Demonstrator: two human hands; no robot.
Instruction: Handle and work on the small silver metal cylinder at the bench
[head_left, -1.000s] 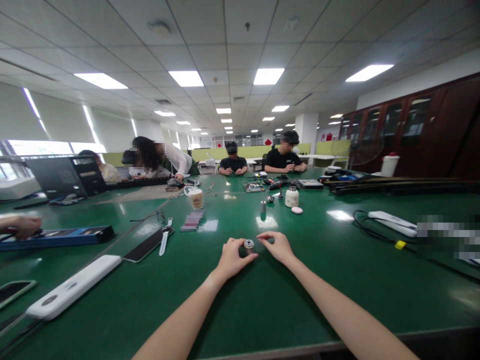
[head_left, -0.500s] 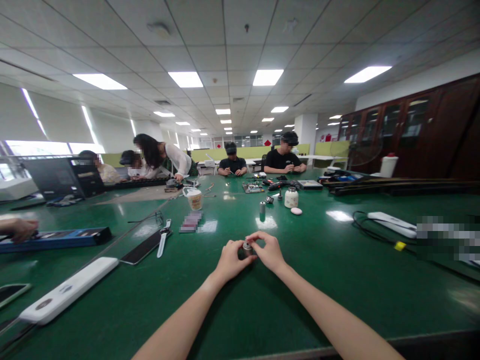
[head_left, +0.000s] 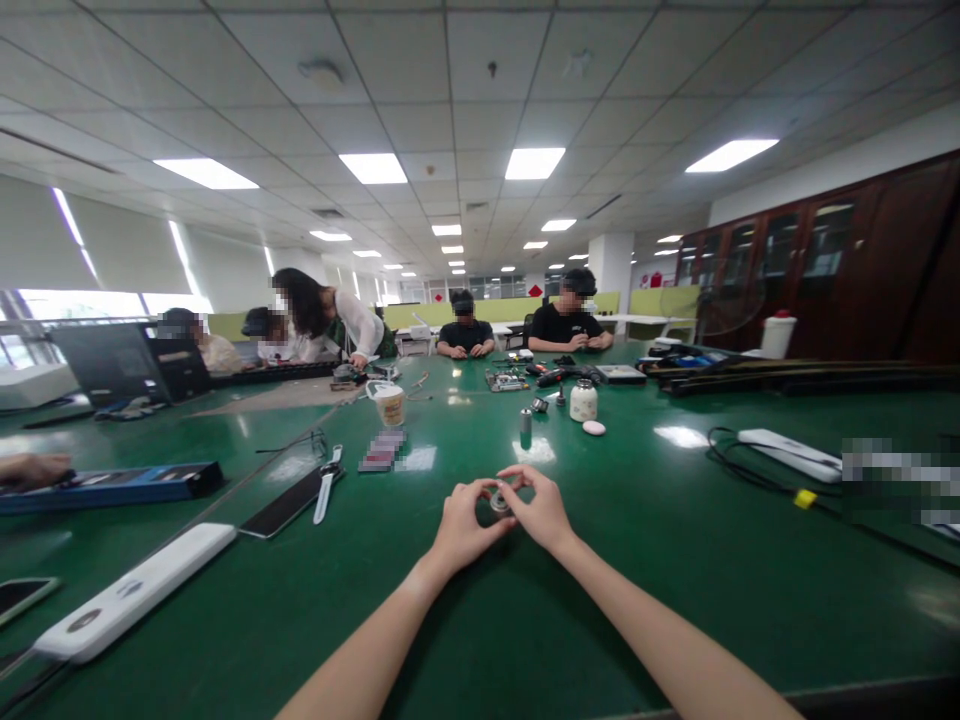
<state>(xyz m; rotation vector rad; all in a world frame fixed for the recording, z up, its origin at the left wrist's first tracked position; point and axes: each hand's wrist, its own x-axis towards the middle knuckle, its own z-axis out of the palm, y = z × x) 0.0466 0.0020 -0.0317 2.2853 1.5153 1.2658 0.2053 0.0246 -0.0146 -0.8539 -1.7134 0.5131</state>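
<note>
We find the left hand (head_left: 459,527) curled round a small metal cylinder (head_left: 499,503), thumb on the near side and fingers on the far side, grasping it. The cylinder is upright just above or on the bench (head_left: 480,640); the fingers hide its base, so we cannot tell which. The right hand (head_left: 541,510) has its thumb and forefinger drawn together over the cylinder's top edge; whether they pinch a part or merely touch, we cannot tell.

We note one change: a second ago the right hand stood apart, to the right of the cylinder, and now it meets it. We judge that the handling has become two-handed, the left steadying and the right working at the top.

Farther out, a second metal cylinder (head_left: 526,424) stands beyond the hands, with a white jar (head_left: 583,403) to its right and a pale pink disc (head_left: 594,428) just near of the jar. To the left we record a paper cup (head_left: 390,408) and, nearer, a white-strapped watch (head_left: 324,495) beside a dark flat panel (head_left: 283,506).
</note>
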